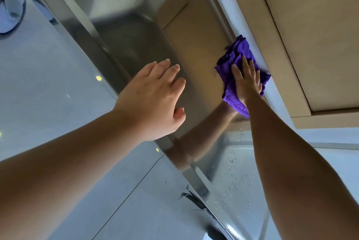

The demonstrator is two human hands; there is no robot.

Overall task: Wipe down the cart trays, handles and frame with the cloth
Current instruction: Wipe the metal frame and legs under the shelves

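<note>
Flat right hand (245,82) on cloth (236,59)

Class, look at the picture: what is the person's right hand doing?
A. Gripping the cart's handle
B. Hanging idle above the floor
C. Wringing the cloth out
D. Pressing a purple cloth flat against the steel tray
D: the right hand lies with straight fingers on the purple cloth, pressing it onto the steel tray.

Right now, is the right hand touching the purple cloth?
Touching. The head view shows the right hand lying flat on the purple cloth, fingers straight, pressing it against the steel cart tray by its far rim.
</note>
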